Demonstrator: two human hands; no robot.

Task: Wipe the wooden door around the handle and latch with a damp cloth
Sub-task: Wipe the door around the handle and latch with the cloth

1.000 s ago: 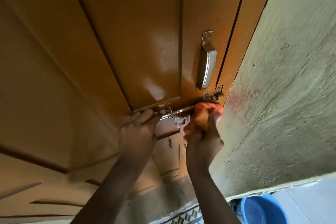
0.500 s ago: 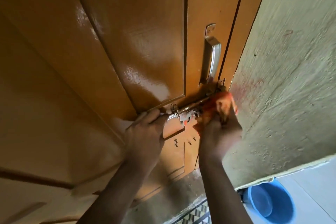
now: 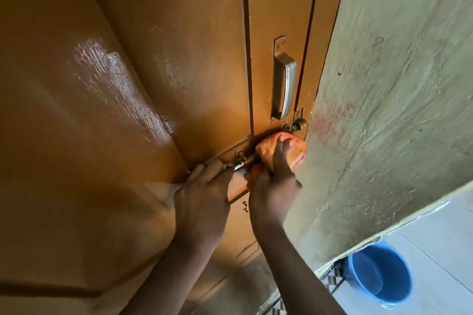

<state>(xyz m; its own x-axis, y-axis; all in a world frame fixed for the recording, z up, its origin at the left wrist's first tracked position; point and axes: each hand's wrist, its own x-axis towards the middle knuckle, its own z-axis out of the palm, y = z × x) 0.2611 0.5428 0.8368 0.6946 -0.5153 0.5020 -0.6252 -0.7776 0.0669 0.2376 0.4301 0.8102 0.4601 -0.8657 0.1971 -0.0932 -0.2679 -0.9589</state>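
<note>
The glossy brown wooden door point(image 3: 158, 79) fills the left and centre of the view. A silver pull handle point(image 3: 284, 83) is screwed to it near its right edge. Below the handle runs a metal sliding latch point(image 3: 244, 160). My left hand point(image 3: 204, 199) grips the left end of the latch bolt with curled fingers. My right hand point(image 3: 275, 181) holds a bunched orange cloth point(image 3: 294, 149) and presses it on the door and the latch's right end, just under the handle. The cloth hides that end of the latch.
A rough pale green plastered wall point(image 3: 396, 110) stands right beside the door's edge. A blue plastic bucket point(image 3: 381, 273) sits on the light floor at the lower right. A patterned mat or tile point(image 3: 279, 308) shows at the door's foot.
My right hand has slid the cloth along the latch's right end and shifted slightly. My left hand keeps its grip on the bolt. The view has tilted, showing more of the bucket.
</note>
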